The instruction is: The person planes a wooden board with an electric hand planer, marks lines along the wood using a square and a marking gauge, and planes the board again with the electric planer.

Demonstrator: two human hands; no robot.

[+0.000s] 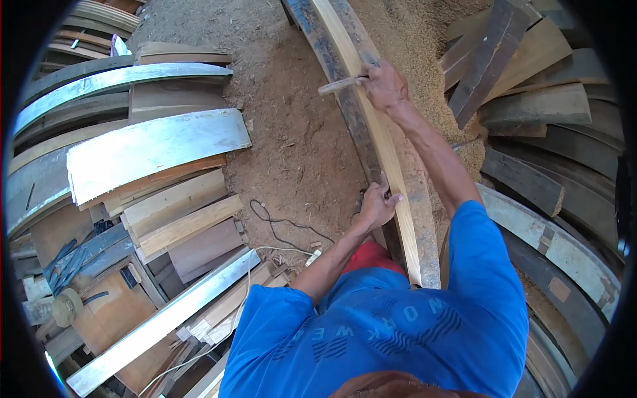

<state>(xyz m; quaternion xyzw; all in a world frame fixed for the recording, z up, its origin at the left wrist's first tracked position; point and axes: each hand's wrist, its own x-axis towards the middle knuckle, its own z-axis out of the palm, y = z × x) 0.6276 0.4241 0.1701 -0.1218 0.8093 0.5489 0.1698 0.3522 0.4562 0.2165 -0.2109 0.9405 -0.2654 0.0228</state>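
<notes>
A long pale wooden board point(391, 156) lies lengthwise on a narrow, worn bench point(424, 229), its near end close to my waist. My right hand point(386, 86) is closed around one end of a short wooden stick point(337, 85), farther up the board. The stick crosses the board and juts out past its left edge; what part of it sits inside my fingers is hidden. Closer to my body, my left hand point(378, 206) grips the board at its left edge, thumb lying over the top face.
Stacked wooden planks point(182, 212) and a pale metallic-looking sheet point(159, 149) stand on the left. A dark cable point(272, 222) runs over the dirt floor point(292, 142). Right of the bench are sawdust point(418, 40) and piled curved boards point(544, 113).
</notes>
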